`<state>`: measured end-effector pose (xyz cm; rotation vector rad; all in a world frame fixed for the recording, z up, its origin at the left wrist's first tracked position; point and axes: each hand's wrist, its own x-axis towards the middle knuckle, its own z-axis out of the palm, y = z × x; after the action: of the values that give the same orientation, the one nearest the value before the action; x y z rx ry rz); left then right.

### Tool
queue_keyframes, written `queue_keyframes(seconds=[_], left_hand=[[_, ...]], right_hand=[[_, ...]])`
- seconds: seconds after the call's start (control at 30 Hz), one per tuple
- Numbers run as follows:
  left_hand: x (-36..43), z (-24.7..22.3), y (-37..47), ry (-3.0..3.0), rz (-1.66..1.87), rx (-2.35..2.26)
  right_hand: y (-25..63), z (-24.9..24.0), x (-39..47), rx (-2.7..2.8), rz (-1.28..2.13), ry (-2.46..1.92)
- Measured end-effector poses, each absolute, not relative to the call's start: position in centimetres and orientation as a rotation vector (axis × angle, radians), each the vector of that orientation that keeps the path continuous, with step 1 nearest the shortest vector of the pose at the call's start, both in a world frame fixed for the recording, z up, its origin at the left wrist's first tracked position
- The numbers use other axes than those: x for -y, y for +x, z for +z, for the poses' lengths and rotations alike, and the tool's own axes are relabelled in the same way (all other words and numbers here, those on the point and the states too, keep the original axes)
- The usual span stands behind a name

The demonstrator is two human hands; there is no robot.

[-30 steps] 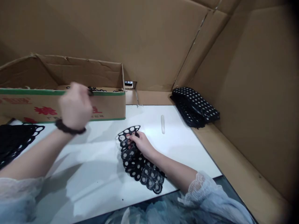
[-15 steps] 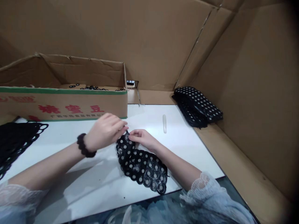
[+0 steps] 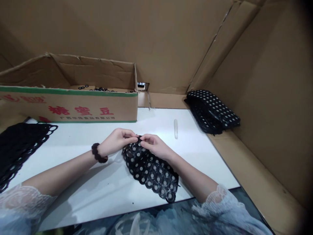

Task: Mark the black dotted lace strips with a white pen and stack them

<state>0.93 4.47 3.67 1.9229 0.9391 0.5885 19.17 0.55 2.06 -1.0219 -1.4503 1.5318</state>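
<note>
A black sheet with pale round dots (image 3: 151, 173) lies on the white tabletop, its upper corner raised between both hands. My left hand (image 3: 120, 141), with a dark scrunchie on the wrist, pinches the top edge of the sheet. Right beside it, my right hand (image 3: 156, 146) pinches the same edge with thumb and forefinger. The fingertips of both hands almost touch. The lower end of the sheet rests near the front edge of the table.
A cardboard box (image 3: 97, 104) with small black rings stands at the back left. Black netted material (image 3: 19, 147) lies at far left. A translucent stick (image 3: 175, 129) lies right of centre, and a folded dotted black piece (image 3: 212, 111) sits by the right cardboard wall.
My left hand has come down to the sheet's top edge, beside my right hand. The view has shifted slightly, so the surroundings sit further right.
</note>
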Motion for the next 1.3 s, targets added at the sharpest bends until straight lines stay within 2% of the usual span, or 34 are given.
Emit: queue_keyframes(seconds=[0.07, 0.13, 0.23, 0.3, 0.37, 0.5, 0.77, 0.9, 1.03, 1.1, 1.3], left_hand=[[-5.4, 4.1, 0.1, 1.811, 0.712, -1.022], [-6.4, 4.8, -1.0, 1.809, 1.004, -1.208], [-6.9, 5.3, -2.0, 2.021, 1.356, -1.471], [-6.1, 5.0, -1.6, 2.315, 1.288, -1.458], [-4.6, 4.1, -0.5, 2.584, 1.077, -1.304], [-2.0, 2.2, 1.3, 2.814, 0.788, -1.043], [-2.2, 3.3, 1.6, 2.289, 0.579, -0.965], [-4.2, 4.2, 0.7, 1.98, 0.608, -1.024], [-6.1, 5.5, -1.2, 1.872, 1.141, -1.443], [-6.0, 5.9, -1.5, 1.999, 1.238, -1.516], [-3.5, 4.5, 0.6, 2.506, 0.885, -1.25]], right_hand=[[19.2, 2.0, -0.5, 1.435, 1.518, -1.074], [19.5, 2.0, -0.5, 1.382, 1.539, -1.17], [19.8, 2.1, -0.6, 1.243, 1.641, -1.304], [20.0, 2.2, -0.6, 1.25, 1.701, -1.293], [20.1, 2.3, -0.5, 1.362, 1.726, -1.208], [20.1, 2.3, -0.2, 1.553, 1.713, -1.077], [19.5, 1.9, 0.1, 1.594, 1.425, -1.088], [19.2, 2.1, 0.2, 1.514, 1.457, -1.084], [19.5, 2.0, -0.1, 1.263, 1.544, -1.138], [19.8, 1.9, -0.4, 1.16, 1.598, -1.107], [20.1, 1.8, -0.6, 0.965, 1.726, -1.027]])
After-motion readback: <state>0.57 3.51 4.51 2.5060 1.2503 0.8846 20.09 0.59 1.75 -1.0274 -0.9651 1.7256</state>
